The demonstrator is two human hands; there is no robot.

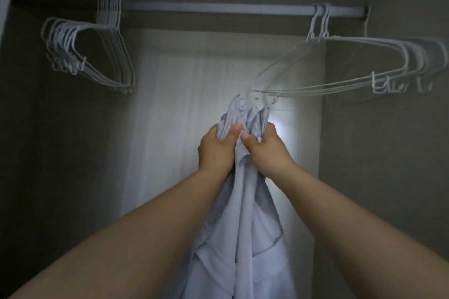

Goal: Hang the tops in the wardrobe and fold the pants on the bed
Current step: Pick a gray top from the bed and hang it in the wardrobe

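A: Where is the top [243, 221] sitting right now?

B: It is hanging bunched in front of the wardrobe's back panel [175, 109], below the middle of the rail [218, 8]. Both hands are grasping it: the left hand [217, 150] is clenching the gathered cloth from the left, the right hand [266, 150] is pinching it from the right, thumbs almost touching.

A: And the hangers?

B: One bunch [340, 65] is hanging at the right end of the rail, swung so its near tips are meeting the top of the cloth. Another bunch [80, 56] is hanging at the left end, well apart.

A: So what is the step calling for?

B: I judge she is working the neck opening onto a hanger tip. It is probably best to be spreading the collar wide with both thumbs, feeding only one hanger arm inside, not several wires together, since they are lying close. Whether a wire is already inside the cloth, I cannot tell; the folds are hiding it.

A: Any risk?

B: Snagging cloth on the small hooks at the tips, I think.
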